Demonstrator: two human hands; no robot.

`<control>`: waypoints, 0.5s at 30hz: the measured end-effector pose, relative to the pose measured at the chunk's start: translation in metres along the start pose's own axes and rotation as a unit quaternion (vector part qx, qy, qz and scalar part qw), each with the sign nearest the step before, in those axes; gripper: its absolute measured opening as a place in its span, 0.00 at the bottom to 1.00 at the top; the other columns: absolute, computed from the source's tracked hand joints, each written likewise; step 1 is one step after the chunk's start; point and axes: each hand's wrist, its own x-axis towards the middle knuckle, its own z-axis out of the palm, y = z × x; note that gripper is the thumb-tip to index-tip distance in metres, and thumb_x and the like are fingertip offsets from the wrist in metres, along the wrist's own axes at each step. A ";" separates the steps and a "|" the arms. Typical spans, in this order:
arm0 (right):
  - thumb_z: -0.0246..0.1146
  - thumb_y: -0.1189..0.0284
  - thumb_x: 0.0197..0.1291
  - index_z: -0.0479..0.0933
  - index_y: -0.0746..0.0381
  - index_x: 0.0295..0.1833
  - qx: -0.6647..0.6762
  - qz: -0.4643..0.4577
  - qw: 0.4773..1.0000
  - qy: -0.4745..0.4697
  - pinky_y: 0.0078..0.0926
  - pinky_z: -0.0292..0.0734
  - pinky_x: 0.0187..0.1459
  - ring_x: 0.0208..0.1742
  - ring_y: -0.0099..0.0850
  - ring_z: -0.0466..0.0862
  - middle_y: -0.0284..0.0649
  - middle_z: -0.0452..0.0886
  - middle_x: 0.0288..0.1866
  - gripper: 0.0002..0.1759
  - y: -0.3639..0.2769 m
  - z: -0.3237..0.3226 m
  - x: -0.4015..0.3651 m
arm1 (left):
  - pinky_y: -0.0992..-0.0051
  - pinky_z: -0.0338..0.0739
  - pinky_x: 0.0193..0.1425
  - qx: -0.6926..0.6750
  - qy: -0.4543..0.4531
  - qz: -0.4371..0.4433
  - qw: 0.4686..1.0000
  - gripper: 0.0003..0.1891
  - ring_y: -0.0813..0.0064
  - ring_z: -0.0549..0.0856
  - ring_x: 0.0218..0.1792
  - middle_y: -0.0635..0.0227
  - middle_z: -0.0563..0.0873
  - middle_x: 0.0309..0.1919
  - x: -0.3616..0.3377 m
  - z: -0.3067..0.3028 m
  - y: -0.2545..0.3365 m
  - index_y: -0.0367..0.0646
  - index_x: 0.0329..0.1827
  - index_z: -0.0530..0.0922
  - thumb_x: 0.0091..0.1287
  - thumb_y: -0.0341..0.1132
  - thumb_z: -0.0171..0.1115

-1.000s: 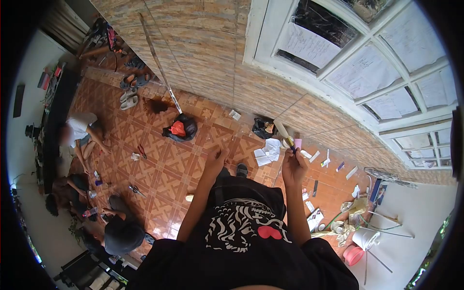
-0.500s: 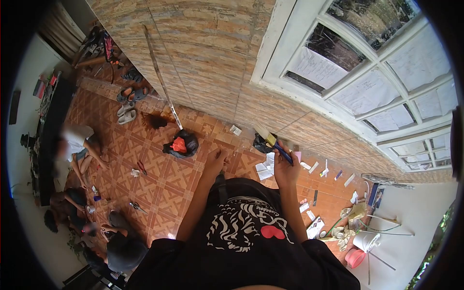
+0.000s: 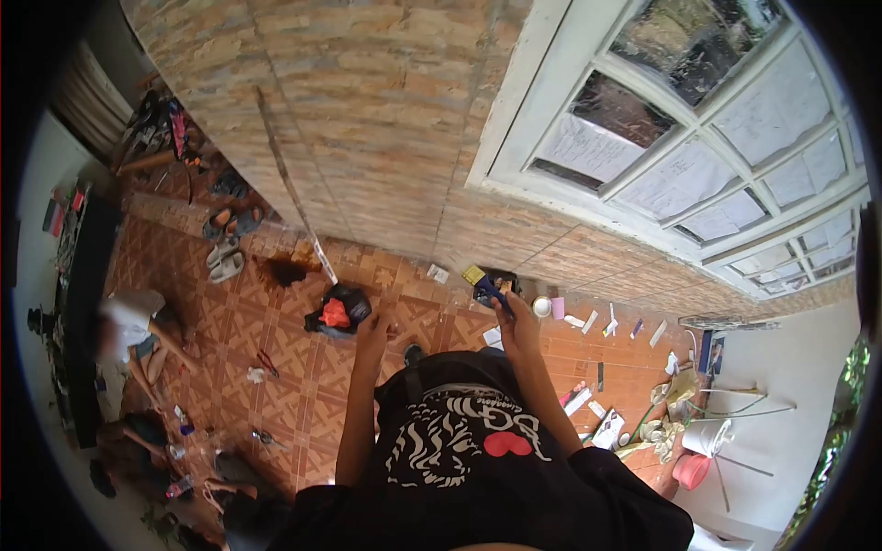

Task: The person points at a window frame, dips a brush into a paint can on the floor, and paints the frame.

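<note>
My right hand (image 3: 519, 329) grips a paintbrush (image 3: 485, 285) by its dark blue handle. The brush has a yellow band and points up and left toward the foot of the stone-patterned wall (image 3: 367, 156); its bristles are hard to make out. Behind the brush, a dark bag or container (image 3: 502, 277) stands on the floor, partly hidden. My left hand (image 3: 373, 332) is half curled, fingers slightly apart, with nothing visible in it. In the picture it overlaps the edge of a black plastic bag (image 3: 354, 301) with a red-orange piece (image 3: 334, 314) on it.
A long stick (image 3: 292, 184) leans on the wall, its lower end near the black bag. A white-framed window (image 3: 597, 195) is at upper right. Scraps lie on the tiled floor (image 3: 303, 386), with pliers (image 3: 266, 363) and sandals (image 3: 225, 260). People sit at left, one in a white shirt (image 3: 138, 312).
The paintbrush has swung further left in my right hand, which has moved slightly left and down. My left hand has moved left and lower, to the black bag's edge in the picture. The view has shifted.
</note>
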 end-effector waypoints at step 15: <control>0.59 0.81 0.60 0.72 0.70 0.49 0.270 0.015 0.960 0.075 0.24 0.83 0.50 0.51 0.40 0.80 0.47 0.77 0.49 0.12 0.001 -0.036 0.010 | 0.80 0.74 0.32 0.028 -0.011 -0.048 0.998 0.12 0.80 0.80 0.26 0.75 0.74 0.22 0.018 0.020 0.021 0.45 0.28 0.72 0.68 0.39 0.54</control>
